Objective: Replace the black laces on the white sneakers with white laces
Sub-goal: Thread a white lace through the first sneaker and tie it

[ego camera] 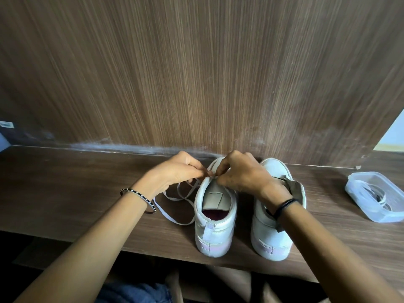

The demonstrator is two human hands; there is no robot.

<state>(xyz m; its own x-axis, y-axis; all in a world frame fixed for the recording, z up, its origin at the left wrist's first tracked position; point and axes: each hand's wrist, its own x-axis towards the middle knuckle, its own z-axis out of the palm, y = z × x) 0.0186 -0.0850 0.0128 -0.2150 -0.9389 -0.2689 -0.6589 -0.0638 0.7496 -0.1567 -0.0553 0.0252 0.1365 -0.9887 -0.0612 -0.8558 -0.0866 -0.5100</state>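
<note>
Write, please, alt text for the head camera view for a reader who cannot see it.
A left hand and right hand pinch a white lace over the left sneaker, which stands beside the right sneaker on a wooden shelf, heels toward the camera. A clear plastic box sits farther right.

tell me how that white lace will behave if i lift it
Likely floppy: the lace lies in loose loops on the table, so it should dangle. It looks thin and flat, so probably very light. The left hand and right hand pinch it at the shoe, so pulling may tug that.
</note>
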